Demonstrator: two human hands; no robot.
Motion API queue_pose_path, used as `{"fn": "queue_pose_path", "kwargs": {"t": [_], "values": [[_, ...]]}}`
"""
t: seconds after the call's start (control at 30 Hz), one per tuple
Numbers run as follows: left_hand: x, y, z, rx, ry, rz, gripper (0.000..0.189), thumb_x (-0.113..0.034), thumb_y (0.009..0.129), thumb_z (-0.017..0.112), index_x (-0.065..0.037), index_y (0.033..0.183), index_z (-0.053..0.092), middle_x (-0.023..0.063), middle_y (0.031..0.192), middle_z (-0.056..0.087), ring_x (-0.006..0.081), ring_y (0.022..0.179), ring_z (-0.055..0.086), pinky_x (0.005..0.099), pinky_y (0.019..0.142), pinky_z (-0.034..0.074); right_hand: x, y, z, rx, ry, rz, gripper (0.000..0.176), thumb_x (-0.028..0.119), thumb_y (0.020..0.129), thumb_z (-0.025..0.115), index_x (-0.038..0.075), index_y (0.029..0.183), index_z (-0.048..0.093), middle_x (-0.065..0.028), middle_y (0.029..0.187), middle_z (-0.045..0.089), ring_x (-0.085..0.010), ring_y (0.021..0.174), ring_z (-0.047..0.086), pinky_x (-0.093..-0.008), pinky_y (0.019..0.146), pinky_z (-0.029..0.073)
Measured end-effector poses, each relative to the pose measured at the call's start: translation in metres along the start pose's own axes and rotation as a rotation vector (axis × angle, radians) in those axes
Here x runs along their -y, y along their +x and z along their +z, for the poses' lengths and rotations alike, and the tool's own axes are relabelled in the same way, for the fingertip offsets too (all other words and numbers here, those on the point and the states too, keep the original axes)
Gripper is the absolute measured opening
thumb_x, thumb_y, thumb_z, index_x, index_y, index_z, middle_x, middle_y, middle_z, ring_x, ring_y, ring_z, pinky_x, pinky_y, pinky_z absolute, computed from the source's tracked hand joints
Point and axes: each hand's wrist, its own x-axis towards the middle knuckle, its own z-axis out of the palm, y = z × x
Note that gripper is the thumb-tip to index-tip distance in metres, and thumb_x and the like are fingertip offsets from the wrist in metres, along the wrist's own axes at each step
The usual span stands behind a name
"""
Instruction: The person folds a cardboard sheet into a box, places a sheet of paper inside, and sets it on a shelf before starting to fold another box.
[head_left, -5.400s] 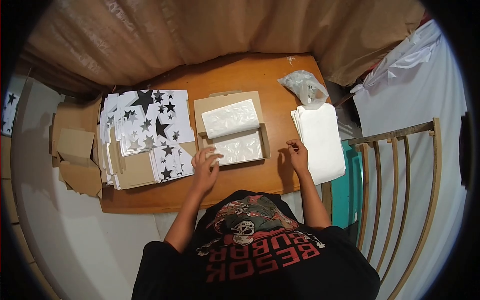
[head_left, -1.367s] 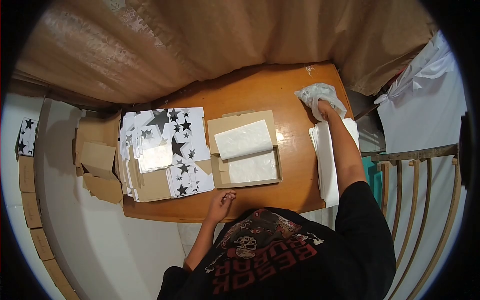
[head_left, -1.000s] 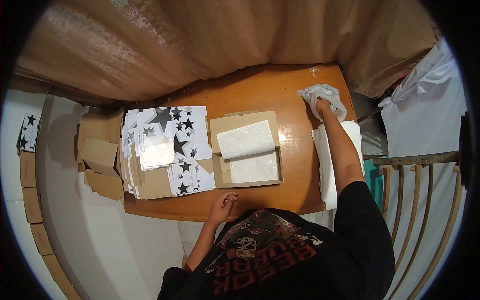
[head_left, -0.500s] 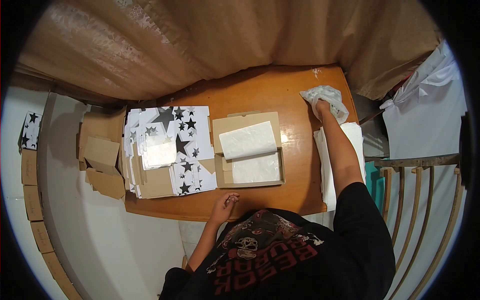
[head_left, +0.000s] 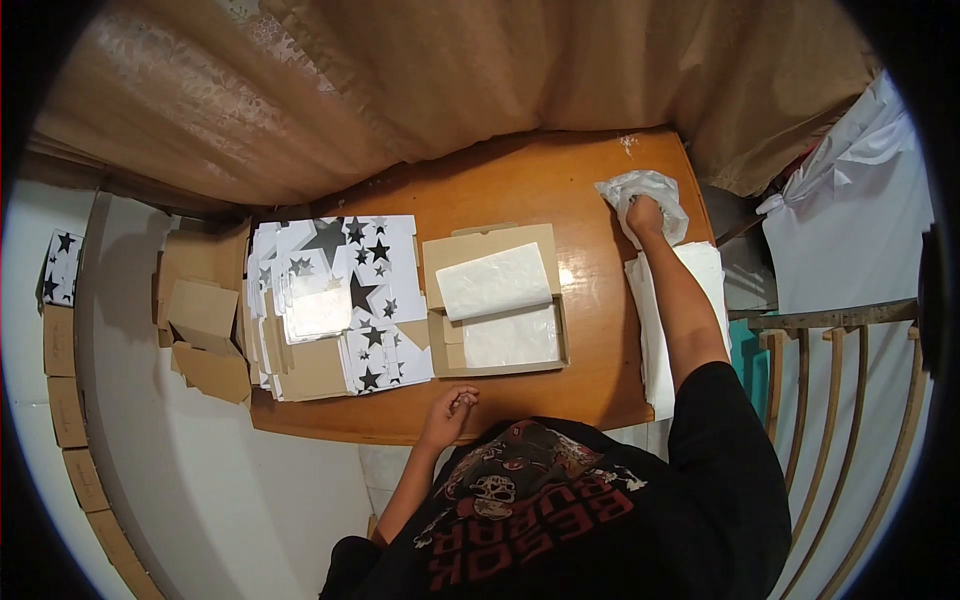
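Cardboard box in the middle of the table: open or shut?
Open. The cardboard box has its lid folded back flat, a white sheet lying on it, and the tray's inside shows.

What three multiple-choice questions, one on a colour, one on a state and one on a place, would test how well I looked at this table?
1. The stars printed on the flat card stack are: A) red and gold B) black and grey C) blue.
2. The cardboard box in the middle of the table is: A) open, with white sheets inside B) taped shut C) crushed flat.
3. The person's right hand is: A) on the card stack B) inside the cardboard box C) on the crumpled plastic bag at the table's far right corner.

Answers:
1 B: the print shows black and grey stars on white.
2 A: the lid lies back and white sheets show inside.
3 C: the arm stretches over the white paper pile and the hand lies on the bag.
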Motion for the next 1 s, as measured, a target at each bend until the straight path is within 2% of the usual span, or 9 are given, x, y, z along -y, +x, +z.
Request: {"fn": "queue_pose_path", "kwargs": {"t": [0.07, 0.13, 0.37, 0.43, 0.57, 0.63, 0.87, 0.97, 1.0], "values": [[0.004, -0.001, -0.001, -0.002, 0.003, 0.005, 0.022, -0.010, 0.107, 0.056, 0.000, 0.124, 0.064, 0.0038, 0.105, 0.070, 0.0102, 0.095, 0.064, 0.0245, 0.087, 0.051, 0.001, 0.002, 0.001, 0.076, -0.075, 0.029, 0.034, 0.022, 0.095, 0.059, 0.001, 0.117, 0.072, -0.0271, 0.124, 0.069, -0.0453, 0.117, 0.066, -0.0504, 0.099, 0.052], [0.008, -0.001, -0.003, -0.023, 0.039, 0.014, 0.022, -0.009, 0.107, 0.056, 0.001, 0.124, 0.064, 0.0038, 0.104, 0.070, 0.0104, 0.095, 0.065, 0.0246, 0.088, 0.051, -0.002, 0.009, 0.010, -0.006, -0.086, 0.027, 0.034, 0.024, 0.095, 0.059, 0.002, 0.116, 0.074, -0.0261, 0.120, 0.071, -0.0439, 0.113, 0.069, -0.0510, 0.098, 0.054], [0.004, -0.004, -0.001, -0.035, 0.023, 0.012, 0.022, -0.009, 0.106, 0.055, 0.001, 0.124, 0.064, 0.0039, 0.104, 0.070, 0.0103, 0.097, 0.065, 0.0240, 0.088, 0.051, -0.002, -0.005, 0.007, -0.019, -0.141, -0.020, 0.036, 0.027, 0.090, 0.066, 0.004, 0.116, 0.074, -0.0245, 0.119, 0.072, -0.0432, 0.112, 0.069, -0.0505, 0.096, 0.055], [0.006, -0.004, -0.001, -0.022, 0.028, 0.010, 0.022, -0.007, 0.106, 0.054, 0.001, 0.124, 0.064, 0.0039, 0.105, 0.070, 0.0101, 0.097, 0.064, 0.0239, 0.088, 0.051, -0.007, -0.002, 0.013, -0.063, -0.155, -0.123, 0.031, 0.029, 0.089, 0.069, 0.003, 0.106, 0.077, -0.0238, 0.114, 0.074, -0.0407, 0.106, 0.072, -0.0503, 0.092, 0.056], [0.003, -0.003, 0.002, -0.012, 0.024, -0.024, 0.022, -0.007, 0.107, 0.054, 0.001, 0.124, 0.064, 0.0037, 0.105, 0.069, 0.0096, 0.096, 0.064, 0.0237, 0.088, 0.050, -0.006, 0.000, 0.011, -0.051, -0.169, -0.140, 0.026, 0.025, 0.089, 0.068, 0.003, 0.100, 0.077, -0.0246, 0.106, 0.075, -0.0424, 0.101, 0.072, -0.0503, 0.090, 0.057], [0.003, -0.001, 0.002, -0.011, 0.039, -0.025, 0.022, -0.007, 0.107, 0.054, 0.001, 0.124, 0.064, 0.0037, 0.105, 0.069, 0.0095, 0.096, 0.063, 0.0236, 0.088, 0.050, -0.004, -0.002, 0.010, -0.191, -0.115, -0.159, 0.022, 0.021, 0.090, 0.066, 0.003, 0.095, 0.077, -0.0252, 0.100, 0.075, -0.0430, 0.097, 0.073, -0.0505, 0.088, 0.057], [0.002, 0.000, 0.000, -0.013, 0.005, -0.002, 0.021, -0.007, 0.106, 0.054, 0.002, 0.123, 0.064, 0.0038, 0.104, 0.069, 0.0096, 0.096, 0.063, 0.0239, 0.089, 0.050, -0.004, -0.014, 0.004, -0.195, -0.007, -0.139, 0.024, 0.022, 0.092, 0.066, 0.002, 0.099, 0.078, -0.0267, 0.102, 0.074, -0.0433, 0.098, 0.072, -0.0505, 0.090, 0.056], [-0.004, 0.000, 0.001, -0.018, 0.035, -0.001, 0.021, -0.006, 0.106, 0.055, 0.002, 0.122, 0.065, 0.0040, 0.104, 0.069, 0.0096, 0.095, 0.063, 0.0241, 0.089, 0.050, -0.010, -0.019, 0.000, -0.222, 0.207, -0.075, 0.027, 0.021, 0.093, 0.066, 0.000, 0.105, 0.076, -0.0254, 0.099, 0.074, -0.0433, 0.096, 0.072, -0.0489, 0.088, 0.056], [-0.003, -0.001, 0.001, -0.019, 0.016, -0.006, 0.021, -0.005, 0.105, 0.055, 0.002, 0.122, 0.065, 0.0040, 0.103, 0.069, 0.0096, 0.096, 0.063, 0.0241, 0.089, 0.050, -0.019, -0.015, 0.005, -0.240, 0.306, -0.069, 0.026, 0.021, 0.093, 0.068, -0.001, 0.104, 0.076, -0.0234, 0.095, 0.075, -0.0381, 0.091, 0.074, -0.0454, 0.085, 0.057]]}}
